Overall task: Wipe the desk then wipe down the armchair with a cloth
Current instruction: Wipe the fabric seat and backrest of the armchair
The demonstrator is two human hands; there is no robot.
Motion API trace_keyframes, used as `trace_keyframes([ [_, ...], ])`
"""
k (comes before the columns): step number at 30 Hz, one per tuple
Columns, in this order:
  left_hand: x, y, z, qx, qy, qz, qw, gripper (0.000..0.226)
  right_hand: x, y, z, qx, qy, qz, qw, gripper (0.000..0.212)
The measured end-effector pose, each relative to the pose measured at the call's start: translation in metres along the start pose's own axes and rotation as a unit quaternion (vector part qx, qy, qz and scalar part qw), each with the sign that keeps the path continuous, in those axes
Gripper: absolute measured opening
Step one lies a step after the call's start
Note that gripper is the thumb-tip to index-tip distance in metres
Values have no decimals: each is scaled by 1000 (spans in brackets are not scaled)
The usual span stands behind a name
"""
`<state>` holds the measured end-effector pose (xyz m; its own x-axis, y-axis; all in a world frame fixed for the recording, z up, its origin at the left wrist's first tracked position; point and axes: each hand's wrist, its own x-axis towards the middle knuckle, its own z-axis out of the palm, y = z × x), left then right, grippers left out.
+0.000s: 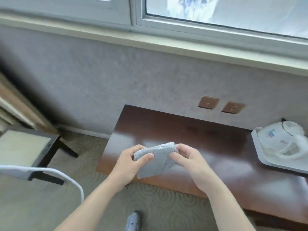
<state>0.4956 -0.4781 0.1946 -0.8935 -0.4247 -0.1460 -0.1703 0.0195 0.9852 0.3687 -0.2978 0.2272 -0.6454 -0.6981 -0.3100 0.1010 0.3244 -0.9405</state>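
Cloth, grey and folded, was pinched between thumb and fingers of the left hand and right hand, held above the brown desk.

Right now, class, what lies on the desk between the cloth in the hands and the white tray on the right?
Nothing: in the head view, the desk is bare, glossy wood between the cloth and the tray.
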Motion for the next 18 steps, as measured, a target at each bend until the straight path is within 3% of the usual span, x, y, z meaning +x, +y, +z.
trace_keyframes([
  [3, -36, 7, -4, -21, 136, 1, 991, 35, 1, -7, 5, 5, -79, -32, 996, 19],
  [7, -89, 13, 22, -24, 292, 11, 956, 15, -17, -2, 1, 60, -217, -71, 972, 26],
  [10, -129, 10, 66, -46, 411, 17, 910, 15, -37, 15, -4, 92, -290, -68, 950, 26],
  [15, -206, 13, 122, -54, 519, -41, 852, 22, -78, 43, 11, 114, -396, -18, 911, 23],
  [18, -252, 18, 141, -32, 584, -50, 809, 24, -108, 49, 28, 109, -474, 23, 873, 39],
])
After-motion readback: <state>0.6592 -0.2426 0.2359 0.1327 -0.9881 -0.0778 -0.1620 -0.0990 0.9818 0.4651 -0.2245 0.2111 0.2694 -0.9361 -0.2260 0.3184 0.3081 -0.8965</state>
